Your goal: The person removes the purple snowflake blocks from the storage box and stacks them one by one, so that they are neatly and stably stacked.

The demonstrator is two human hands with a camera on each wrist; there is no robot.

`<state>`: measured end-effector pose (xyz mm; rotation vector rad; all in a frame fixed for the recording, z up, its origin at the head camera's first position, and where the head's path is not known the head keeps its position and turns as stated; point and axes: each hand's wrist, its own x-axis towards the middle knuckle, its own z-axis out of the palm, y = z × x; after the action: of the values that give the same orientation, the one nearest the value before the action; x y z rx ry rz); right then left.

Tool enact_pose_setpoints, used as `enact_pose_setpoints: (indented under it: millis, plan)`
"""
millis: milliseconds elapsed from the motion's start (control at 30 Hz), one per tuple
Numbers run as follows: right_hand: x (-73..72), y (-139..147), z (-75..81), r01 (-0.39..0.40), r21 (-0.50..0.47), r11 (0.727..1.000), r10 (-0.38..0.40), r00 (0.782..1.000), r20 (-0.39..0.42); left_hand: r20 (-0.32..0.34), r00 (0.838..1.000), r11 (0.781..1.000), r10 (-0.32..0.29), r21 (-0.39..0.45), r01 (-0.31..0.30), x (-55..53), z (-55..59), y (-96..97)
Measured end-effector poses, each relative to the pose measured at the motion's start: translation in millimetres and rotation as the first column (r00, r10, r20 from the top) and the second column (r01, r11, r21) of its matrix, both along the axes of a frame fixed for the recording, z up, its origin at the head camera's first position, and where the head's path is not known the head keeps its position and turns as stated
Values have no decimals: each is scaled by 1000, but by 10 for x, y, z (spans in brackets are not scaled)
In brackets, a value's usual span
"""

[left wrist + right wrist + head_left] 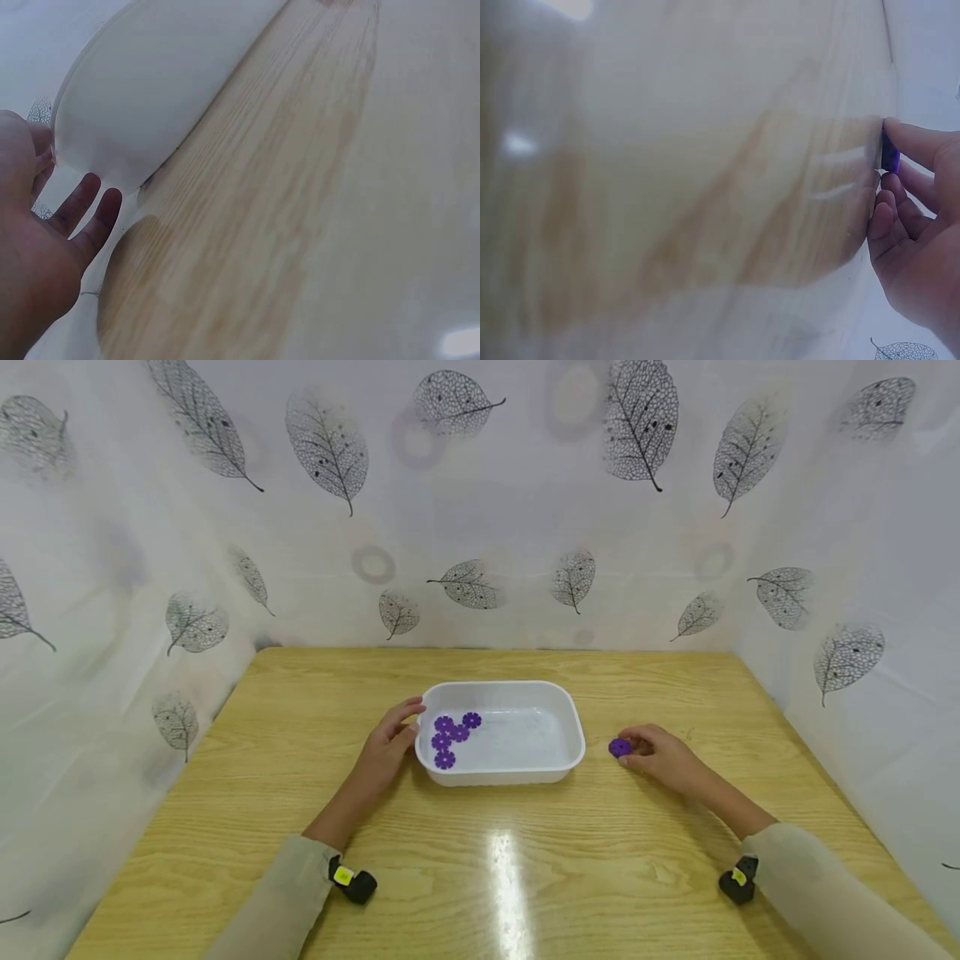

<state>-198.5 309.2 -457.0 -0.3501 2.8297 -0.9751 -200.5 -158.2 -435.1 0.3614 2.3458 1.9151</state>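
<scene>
A white rectangular plastic tray (510, 775) stands on the table with several purple notched discs (445, 760) at its left end. My left hand (393, 739) touches the tray's left end, fingertips at the rim. In the left wrist view, two fingers (97, 221) of that hand extend loosely beside the tray wall (150, 90). To the right of the tray, my right hand (663, 760) pinches another purple notched disc (619, 747) between thumb and fingers, close over the table. Only the edge of this disc (890, 155) shows in the right wrist view.
The wooden table (420, 868) reflects a bright streak of light in front of the tray. A white curtain (480, 527) with grey leaf prints encloses the table at the back and both sides. Each wrist wears a small black camera (738, 881).
</scene>
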Motion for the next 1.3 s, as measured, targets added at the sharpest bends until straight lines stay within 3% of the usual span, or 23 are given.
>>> enact_pose_setpoints:
  millis: [200, 333, 1200, 1300]
  plan:
    - [-7, 0, 4, 3, 11, 1000, -3, 1000, 1, -4, 1000, 1000, 5, 3, -5, -137, -235, -38]
    - [-1, -15, 21, 4, 7, 1000, -4, 1000, 3, -28, 1000, 1000, 14, -6, -14, -161, -295, -44]
    - [-1, -20, 2, -1, 1, 1000, 1, 999, -33, -56, 998, 1000, 10, -6, -10, -171, -313, -48]
    - [-4, -11, -5, -3, 5, 1000, 3, 999, -32, -48, 999, 1000, 10, -4, -10, -146, -262, -37]
